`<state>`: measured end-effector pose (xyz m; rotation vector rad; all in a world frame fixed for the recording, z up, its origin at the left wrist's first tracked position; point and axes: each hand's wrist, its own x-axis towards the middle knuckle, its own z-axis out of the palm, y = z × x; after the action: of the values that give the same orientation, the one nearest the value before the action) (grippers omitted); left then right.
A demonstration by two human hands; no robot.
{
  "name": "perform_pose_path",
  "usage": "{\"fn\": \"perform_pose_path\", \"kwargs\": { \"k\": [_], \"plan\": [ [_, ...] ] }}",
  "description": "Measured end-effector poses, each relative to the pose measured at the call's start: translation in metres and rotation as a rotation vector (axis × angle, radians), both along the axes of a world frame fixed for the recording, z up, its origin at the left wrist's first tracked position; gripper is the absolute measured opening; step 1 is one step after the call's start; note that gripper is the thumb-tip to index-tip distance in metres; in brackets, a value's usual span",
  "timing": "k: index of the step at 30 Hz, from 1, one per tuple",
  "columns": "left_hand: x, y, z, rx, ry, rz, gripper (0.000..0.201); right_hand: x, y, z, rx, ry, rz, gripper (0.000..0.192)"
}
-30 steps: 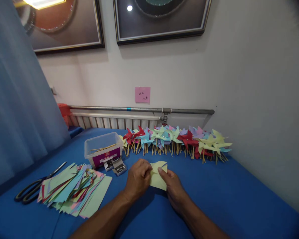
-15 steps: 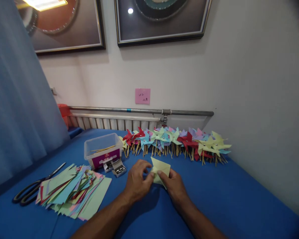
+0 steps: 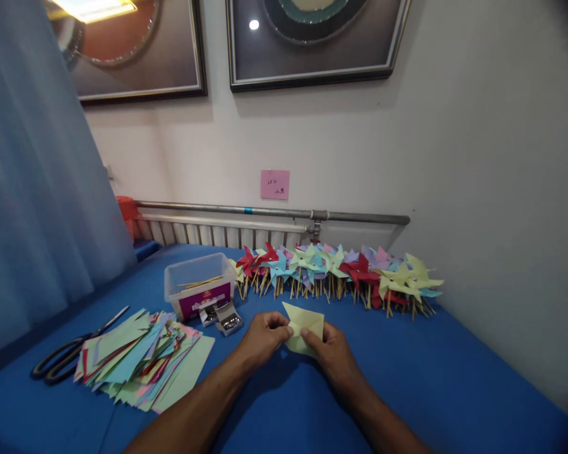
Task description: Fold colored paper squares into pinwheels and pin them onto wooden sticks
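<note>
Between my two hands, above the blue-covered table, is a pale yellow sheet of paper (image 3: 307,323) with cut, pointed corners. My left hand (image 3: 264,338) pinches its left edge between thumb and fingers. At the right edge my right hand (image 3: 334,353) grips the sheet, thumb on top and fingers behind. Two small open boxes of shiny metal pins (image 3: 230,323) stand to the left of my left hand. Beyond the hands lies a row of finished paper pinwheels (image 3: 307,258) in several colours on thin sticks.
A clear plastic tub (image 3: 189,277) with thin wooden sticks stands behind the pin boxes. At the left lie a stack of coloured paper sheets (image 3: 142,359) and black-handled scissors (image 3: 71,353). A wall, pipe (image 3: 364,217) and radiator (image 3: 199,234) bound the table's far side; a blue curtain (image 3: 42,164) hangs left.
My left hand's fingers have closed in on the paper's left edge, and the sheet has tilted slightly. The whole view has shifted a little, with the surroundings appearing further right.
</note>
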<state>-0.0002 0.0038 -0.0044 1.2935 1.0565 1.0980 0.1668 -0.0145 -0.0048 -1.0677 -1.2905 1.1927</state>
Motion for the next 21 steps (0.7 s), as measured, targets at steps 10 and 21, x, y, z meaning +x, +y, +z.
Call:
{"fn": "perform_pose_path", "kwargs": {
  "k": [10, 21],
  "plan": [
    [-0.002, -0.006, 0.010, -0.048, -0.012, -0.027, 0.028, 0.000, 0.003, -0.006, -0.055, 0.081, 0.032, 0.047],
    [0.002, -0.006, 0.005, -0.090, -0.043, -0.003, 0.023, -0.006, 0.000, -0.005, -0.089, 0.096, 0.018, 0.046]
  ]
}}
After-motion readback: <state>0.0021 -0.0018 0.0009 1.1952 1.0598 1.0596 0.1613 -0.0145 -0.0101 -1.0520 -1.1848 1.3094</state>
